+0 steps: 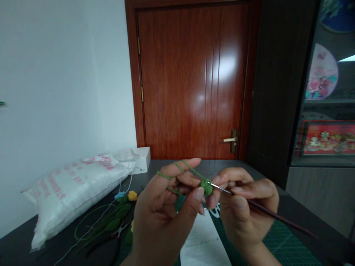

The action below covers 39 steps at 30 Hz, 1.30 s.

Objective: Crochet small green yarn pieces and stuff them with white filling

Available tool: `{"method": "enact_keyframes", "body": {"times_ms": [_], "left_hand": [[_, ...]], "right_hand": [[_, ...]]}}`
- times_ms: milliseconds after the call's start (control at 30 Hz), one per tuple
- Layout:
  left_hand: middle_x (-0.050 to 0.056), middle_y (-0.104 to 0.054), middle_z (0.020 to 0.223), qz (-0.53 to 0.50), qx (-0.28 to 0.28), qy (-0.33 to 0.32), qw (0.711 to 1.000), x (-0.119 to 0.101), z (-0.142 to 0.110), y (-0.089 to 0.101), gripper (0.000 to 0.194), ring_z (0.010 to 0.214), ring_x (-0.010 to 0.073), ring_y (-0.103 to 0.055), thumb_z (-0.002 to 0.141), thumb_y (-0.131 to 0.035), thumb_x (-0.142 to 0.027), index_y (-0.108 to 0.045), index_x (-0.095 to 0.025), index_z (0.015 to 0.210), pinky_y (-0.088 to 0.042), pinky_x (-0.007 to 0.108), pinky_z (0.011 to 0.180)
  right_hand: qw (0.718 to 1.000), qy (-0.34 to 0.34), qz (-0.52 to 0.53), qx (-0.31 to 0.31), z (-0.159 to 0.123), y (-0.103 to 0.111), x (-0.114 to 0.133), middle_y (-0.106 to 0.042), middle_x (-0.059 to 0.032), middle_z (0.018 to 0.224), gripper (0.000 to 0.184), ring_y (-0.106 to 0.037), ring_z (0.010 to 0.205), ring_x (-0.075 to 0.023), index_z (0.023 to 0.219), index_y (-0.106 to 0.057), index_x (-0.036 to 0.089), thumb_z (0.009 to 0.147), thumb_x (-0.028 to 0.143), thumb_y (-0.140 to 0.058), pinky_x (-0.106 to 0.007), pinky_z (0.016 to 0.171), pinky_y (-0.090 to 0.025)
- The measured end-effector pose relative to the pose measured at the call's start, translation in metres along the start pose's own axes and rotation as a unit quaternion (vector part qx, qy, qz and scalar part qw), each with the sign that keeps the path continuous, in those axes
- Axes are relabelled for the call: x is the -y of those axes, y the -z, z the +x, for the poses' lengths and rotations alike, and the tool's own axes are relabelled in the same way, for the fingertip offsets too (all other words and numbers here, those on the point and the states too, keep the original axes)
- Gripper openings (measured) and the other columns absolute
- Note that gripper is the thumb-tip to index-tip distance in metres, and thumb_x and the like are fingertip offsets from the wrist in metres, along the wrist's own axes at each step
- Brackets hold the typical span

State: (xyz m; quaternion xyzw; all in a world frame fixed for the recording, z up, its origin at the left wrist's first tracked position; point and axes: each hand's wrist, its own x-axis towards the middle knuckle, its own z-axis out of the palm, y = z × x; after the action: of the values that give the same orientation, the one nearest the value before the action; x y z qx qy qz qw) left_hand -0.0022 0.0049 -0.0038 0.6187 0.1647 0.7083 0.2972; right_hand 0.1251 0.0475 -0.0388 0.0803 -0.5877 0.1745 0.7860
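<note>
The left hand pinches one small green crocheted ball between thumb and fingertips, with green yarn looped over its raised fingers. The right hand is closed around one crochet hook, pencil-style, its thin metal tip touching the ball. Below the hands lie a green cutting mat and one printed sheet of paper (its small text is unreadable). To the left are one yellow crocheted bud, one blue crocheted bud, several green crocheted leaves (perhaps four, though they overlap), and what looks like a small pair of pliers. Behind these lie one white plastic sack with pink lettering too creased to read and one white box.
</note>
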Motion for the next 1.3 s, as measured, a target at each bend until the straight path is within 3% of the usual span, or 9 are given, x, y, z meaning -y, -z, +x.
{"method": "enact_keyframes", "body": {"times_ms": [133,333,567,767,933,1300], "left_hand": [[-0.003,-0.070,0.081,0.006,0.027,0.011,1.000,-0.001,0.002,0.003,0.040,0.061,0.0089,-0.069,0.084,-0.075,-0.004,-0.074,-0.026,0.117,-0.060,0.016,0.056],[-0.003,-0.070,0.081,0.033,0.033,-0.026,0.999,0.001,0.004,0.004,0.041,0.060,0.0085,-0.069,0.084,-0.074,-0.002,-0.073,-0.024,0.118,-0.060,0.015,0.056],[0.000,-0.075,0.088,0.082,0.017,-0.042,0.996,-0.002,0.001,0.004,0.043,0.072,0.0126,-0.073,0.083,-0.074,-0.001,-0.072,-0.024,0.120,-0.061,0.017,0.059],[0.000,-0.074,0.086,0.068,0.009,-0.069,0.995,0.001,0.002,0.004,0.043,0.070,0.0117,-0.073,0.081,-0.074,0.000,-0.074,-0.024,0.117,-0.059,0.015,0.056],[-0.002,-0.072,0.082,0.053,0.037,-0.031,0.997,0.000,0.005,0.004,0.040,0.062,0.0099,-0.070,0.083,-0.074,-0.001,-0.073,-0.022,0.116,-0.060,0.017,0.057],[0.002,-0.077,0.089,0.110,0.009,-0.071,0.991,0.004,0.004,0.006,0.038,0.066,0.0123,-0.072,0.081,-0.076,-0.004,-0.076,-0.023,0.114,-0.060,0.019,0.056]], "right_hand": [[0.995,-0.069,0.040,-0.060,0.001,-0.007,0.000,-0.071,0.0022,0.093,0.008,-0.067,0.050,-0.0087,0.095,-0.061,0.025,0.097,0.024,-0.068,-0.025,0.047,-0.058],[0.986,-0.123,0.095,-0.064,0.005,-0.007,-0.001,-0.071,0.0039,0.086,0.013,-0.063,0.046,-0.0052,0.090,-0.059,0.023,0.097,0.025,-0.069,-0.016,0.042,-0.048],[0.937,-0.271,0.212,-0.061,0.009,-0.008,-0.001,-0.069,0.0051,0.081,0.021,-0.057,0.040,-0.0023,0.088,-0.058,0.022,0.105,0.034,-0.053,-0.013,0.039,-0.048],[0.964,-0.223,0.144,-0.031,0.013,-0.001,0.004,-0.071,0.0030,0.083,0.017,-0.064,0.045,-0.0066,0.091,-0.057,0.023,0.105,0.031,-0.051,-0.016,0.042,-0.051],[0.982,-0.164,0.088,0.006,0.014,0.003,0.012,-0.071,0.0008,0.085,0.010,-0.068,0.053,-0.0098,0.098,-0.057,0.023,0.105,0.025,-0.050,-0.020,0.048,-0.055],[0.993,-0.101,-0.027,0.045,0.015,0.005,0.021,-0.071,-0.0021,0.086,0.009,-0.069,0.061,-0.0141,0.102,-0.056,0.023,0.106,0.019,-0.049,-0.029,0.054,-0.057]]}}
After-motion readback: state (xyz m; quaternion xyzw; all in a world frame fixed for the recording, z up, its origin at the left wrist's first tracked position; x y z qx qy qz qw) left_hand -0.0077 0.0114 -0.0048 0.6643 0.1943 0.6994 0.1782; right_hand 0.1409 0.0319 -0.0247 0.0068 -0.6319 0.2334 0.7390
